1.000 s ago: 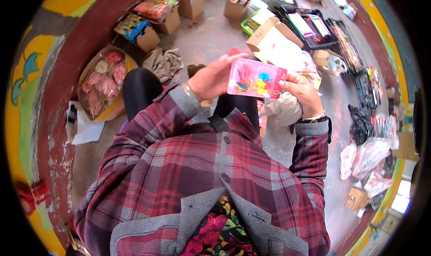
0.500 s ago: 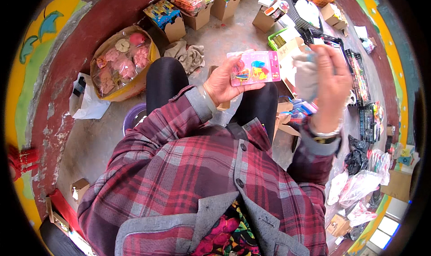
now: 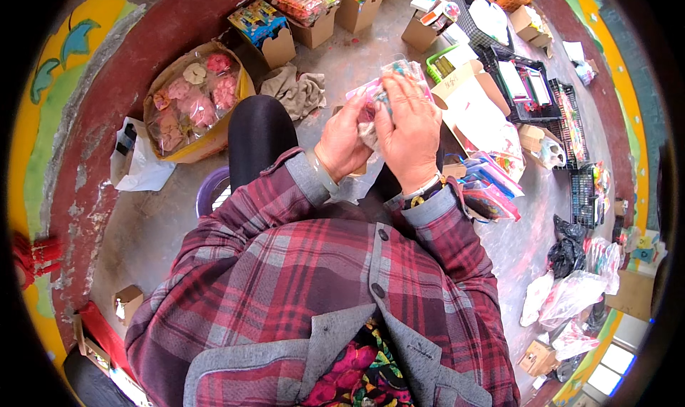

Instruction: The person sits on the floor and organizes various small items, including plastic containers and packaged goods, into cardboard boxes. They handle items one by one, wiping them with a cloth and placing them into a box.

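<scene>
We find both hands raised together in front of the chest, over the lap, working on one item: a pink packet (image 3: 389, 86) in clear wrapping with small coloured pieces showing at its top edge.

Left hand (image 3: 344, 144): fingers curled inward on the near, lower side of the pink packet, apparently pinching it along with a pale crumpled bit of wrapping. Closed in a grip, though the exact contact is hidden behind the other hand.

Right hand (image 3: 409, 129): laid flat over the front of the packet, fingers extended upward and slightly spread, covering most of it. We cannot tell whether the thumb clamps from beneath.

Position of the item: between the two palms, touching both, with only its upper edge and left corner showing past the fingertips. It sits above the dark-trousered knees and well apart from the open cardboard boxes (image 3: 307, 14) of goods on the floor ahead.

Our judgement of the step: the packet is being handled or wrapped, not yet set down. The next move, as we judge it, calls for a steady pinch from the left while the right shifts off the face.

Nearby: a bag of pink round goods (image 3: 189, 104) at the left and stacked coloured packets (image 3: 492, 186) just right of the right wrist.
</scene>
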{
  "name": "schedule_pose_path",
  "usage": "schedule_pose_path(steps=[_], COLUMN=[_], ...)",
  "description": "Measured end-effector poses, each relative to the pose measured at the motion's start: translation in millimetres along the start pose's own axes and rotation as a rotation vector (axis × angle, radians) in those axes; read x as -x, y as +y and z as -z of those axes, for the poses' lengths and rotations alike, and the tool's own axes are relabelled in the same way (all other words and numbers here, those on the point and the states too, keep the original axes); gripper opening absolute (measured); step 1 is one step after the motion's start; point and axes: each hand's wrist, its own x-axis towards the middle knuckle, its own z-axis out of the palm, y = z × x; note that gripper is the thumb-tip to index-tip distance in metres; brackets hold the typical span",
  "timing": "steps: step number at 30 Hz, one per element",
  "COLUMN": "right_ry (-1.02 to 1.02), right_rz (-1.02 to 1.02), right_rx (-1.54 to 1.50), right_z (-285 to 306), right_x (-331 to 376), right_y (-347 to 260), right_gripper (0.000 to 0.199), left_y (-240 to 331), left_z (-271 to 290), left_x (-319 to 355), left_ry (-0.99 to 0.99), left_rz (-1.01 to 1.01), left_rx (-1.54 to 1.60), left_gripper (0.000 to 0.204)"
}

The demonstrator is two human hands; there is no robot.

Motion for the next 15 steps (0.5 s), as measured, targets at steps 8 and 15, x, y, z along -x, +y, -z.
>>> schedule_pose_path(steps=[8, 15], right_ry=[0.018, -0.092], right_rz=[-0.245, -0.846], right_rx=[-0.255, -0.967], right_z=[-9.1, -17.5], right_x=[-5.6, 23.6], right_y=[36.0, 107.0], right_gripper=[0.032, 0.027], left_y=[-0.3, 23.7], left_z=[15.7, 4.9], left_x=[-5.1, -9.0], left_ry=[-0.090, -0.117], left_rz=[-0.023, -0.035], left_rx=[-0.194, -0.028], left_gripper=[0.043, 0.051])
